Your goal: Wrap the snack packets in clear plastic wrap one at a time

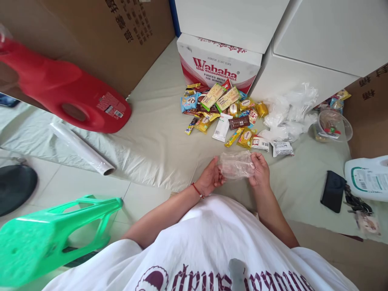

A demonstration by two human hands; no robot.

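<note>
A crinkled clear plastic bag [236,165] is stretched between my hands, close to my body. My left hand [213,176], with a red string bracelet at the wrist, grips its left end. The right end is pinched by my right hand [260,167], thumb on top. Whether anything lies inside the bag I cannot make out. Just beyond it is a heap of wrapped snacks [226,103], with a white packet [222,127] and a silver-white packet [283,148] nearest. Thin clear plastic bags [287,109] are bunched beside the heap.
A Wahaba water carton [218,60] stands behind the snacks, beside white drawers [327,36]. At right are a round plastic tub [341,123], black phone [332,192] and white jug [368,178]. Leftward are a red detergent bottle [75,89], plastic roll [81,147] and green stool [39,234].
</note>
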